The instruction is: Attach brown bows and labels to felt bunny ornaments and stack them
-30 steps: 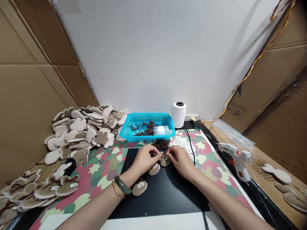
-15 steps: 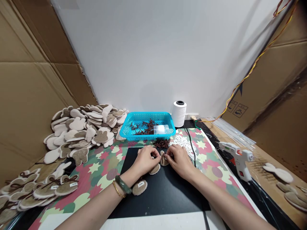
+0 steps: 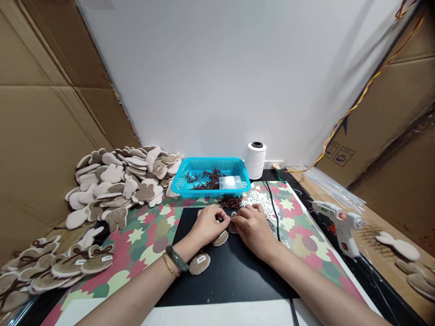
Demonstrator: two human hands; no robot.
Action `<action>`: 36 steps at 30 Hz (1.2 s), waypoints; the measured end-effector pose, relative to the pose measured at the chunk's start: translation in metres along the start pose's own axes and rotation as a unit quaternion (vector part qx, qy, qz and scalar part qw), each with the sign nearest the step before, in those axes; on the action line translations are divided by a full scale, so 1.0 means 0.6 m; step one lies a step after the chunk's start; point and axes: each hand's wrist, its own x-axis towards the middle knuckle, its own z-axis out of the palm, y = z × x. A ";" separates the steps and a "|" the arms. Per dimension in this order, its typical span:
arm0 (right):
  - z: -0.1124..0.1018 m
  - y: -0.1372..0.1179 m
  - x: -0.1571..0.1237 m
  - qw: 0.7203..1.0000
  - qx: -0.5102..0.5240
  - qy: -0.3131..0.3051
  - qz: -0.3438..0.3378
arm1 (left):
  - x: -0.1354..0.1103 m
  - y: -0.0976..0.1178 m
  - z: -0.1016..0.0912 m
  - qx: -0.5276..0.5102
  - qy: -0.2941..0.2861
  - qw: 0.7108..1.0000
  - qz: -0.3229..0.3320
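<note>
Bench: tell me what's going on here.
A person sits at a black mat, left hand and right hand meeting just above a small felt piece with a label on it. What the fingers pinch is too small to make out. Loose brown cords lie just beyond the hands, and more sit in a blue basket. A large pile of felt rabbit shapes lies to the left, and a glue gun lies to the right.

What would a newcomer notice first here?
A large heap of pale rabbit-shaped felt cutouts fills the left side. A bright turquoise plastic mesh basket stands at centre. Below it, the left hand and right hand meet over a brown felt piece on a black mat.
</note>
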 end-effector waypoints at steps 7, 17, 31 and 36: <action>0.007 -0.001 -0.004 1.000 -0.006 0.020 0.005 | -0.001 0.001 0.001 -0.012 0.003 1.000 0.026; 0.005 -0.005 -0.003 0.997 -0.023 0.038 0.069 | 0.003 -0.004 -0.005 -0.030 -0.006 0.994 0.107; 0.011 -0.004 -0.004 0.995 0.015 0.009 0.103 | 0.008 -0.015 0.001 -0.030 -0.007 0.994 0.105; 0.012 0.001 -0.003 0.989 0.089 -0.009 0.118 | 0.009 -0.017 0.003 -0.028 -0.008 0.993 0.111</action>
